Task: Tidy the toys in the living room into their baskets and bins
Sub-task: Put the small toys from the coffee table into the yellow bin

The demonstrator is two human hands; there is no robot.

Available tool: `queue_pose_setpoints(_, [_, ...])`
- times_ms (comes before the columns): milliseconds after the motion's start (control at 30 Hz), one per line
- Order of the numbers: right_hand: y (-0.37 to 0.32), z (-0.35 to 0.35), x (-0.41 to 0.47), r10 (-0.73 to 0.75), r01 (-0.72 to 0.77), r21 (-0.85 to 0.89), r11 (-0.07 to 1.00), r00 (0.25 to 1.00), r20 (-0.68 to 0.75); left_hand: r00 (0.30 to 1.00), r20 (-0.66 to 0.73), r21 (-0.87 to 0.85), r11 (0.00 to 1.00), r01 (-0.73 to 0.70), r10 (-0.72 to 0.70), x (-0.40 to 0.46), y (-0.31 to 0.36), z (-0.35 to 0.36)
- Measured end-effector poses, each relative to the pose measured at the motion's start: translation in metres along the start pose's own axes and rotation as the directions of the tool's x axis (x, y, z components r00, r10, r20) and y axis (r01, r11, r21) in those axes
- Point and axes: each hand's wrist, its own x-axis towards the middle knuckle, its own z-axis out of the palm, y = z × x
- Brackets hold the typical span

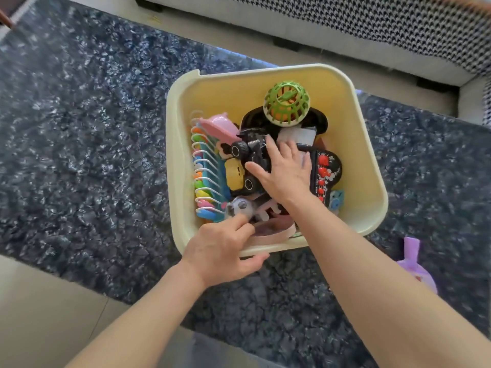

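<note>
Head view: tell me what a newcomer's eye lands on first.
The pale yellow bin on the dark speckled rug, crammed with toys. The right hand lies flat on a black monster truck at its centre, the left hand grips the near rim, and a green lattice ball sits on top at the back.

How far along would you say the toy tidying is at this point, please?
Mostly done: the yellow bin already holds many toys. In hand: the right hand presses the black monster truck down, while the left hand grips the bin's near rim. Left: a purple toy lies on the rug.
</note>
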Motion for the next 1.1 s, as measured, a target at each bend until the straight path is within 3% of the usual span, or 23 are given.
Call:
queue_pose_setpoints(133, [0.015,-0.004,-0.016,-0.037,0.032,0.074,0.997,0.997,0.065,1.0,0.011,0.013,1.0,-0.001,0.001,0.001,-0.001,0.0])
queue_pose_setpoints(167, [0.022,-0.008,-0.025,-0.03,0.027,0.172,0.985,0.999,0.016,1.0,0.016,0.019,1.0,-0.006,0.006,0.001,0.001,0.0])
queue_pose_setpoints(233, [0.04,-0.018,-0.051,0.048,0.063,0.448,0.892,0.972,-0.232,0.999,0.036,0.036,0.999,-0.011,0.01,0.001,0.002,0.0])
queue_pose_setpoints(300, [0.071,-0.023,-0.086,0.241,0.117,0.55,0.827,0.81,-0.535,0.999,0.045,0.065,0.998,-0.015,0.012,0.002,0.003,-0.001])
queue_pose_setpoints(367, [0.114,-0.019,-0.122,0.473,-0.006,0.603,0.798,0.627,-0.619,0.997,0.072,0.09,0.996,-0.03,0.023,0.003,0.006,-0.001])
queue_pose_setpoints(400, [0.135,-0.016,-0.14,0.582,-0.115,0.656,0.746,0.592,-0.558,0.996,0.079,0.11,0.993,-0.04,0.031,0.002,0.009,-0.001])
queue_pose_setpoints(467, [0.171,0.002,-0.161,0.73,-0.395,0.686,0.611,0.617,-0.295,0.995,0.087,0.145,0.988,-0.05,0.038,0.003,0.01,-0.002])
queue_pose_setpoints(533, [0.201,0.025,-0.18,0.76,-0.62,0.517,0.59,0.643,-0.097,0.994,0.103,0.14,0.989,-0.052,0.038,0.002,0.01,-0.002])
queue_pose_setpoints(600, [0.219,0.041,-0.192,0.743,-0.704,0.334,0.627,0.669,0.017,0.994,0.107,0.143,0.988,-0.054,0.039,0.001,0.01,0.0])
queue_pose_setpoints(700, [0.23,0.054,-0.197,0.77,-0.798,0.302,0.521,0.592,0.236,0.993,0.104,0.15,0.987,-0.066,0.05,0.002,0.011,0.0])
queue_pose_setpoints(800, [0.227,0.062,-0.191,0.805,-0.841,0.228,0.491,0.538,0.248,0.993,0.108,0.164,0.984,-0.074,0.056,0.001,0.009,0.001])
queue_pose_setpoints(900, [0.218,0.068,-0.188,0.803,-0.816,0.112,0.567,0.577,0.148,0.991,0.112,0.159,0.983,-0.089,0.072,0.001,0.009,0.001])
queue_pose_setpoints(1000, [0.205,0.066,-0.189,0.75,-0.761,0.011,0.649,0.642,0.16,0.977,0.118,0.126,0.973,-0.193,0.179,0.0,0.011,-0.001])
queue_pose_setpoints(1100, [0.203,0.041,-0.193,0.762,-0.774,0.096,0.626,0.633,0.132,0.947,0.158,0.117,0.947,-0.3,0.281,0.001,0.009,-0.003])
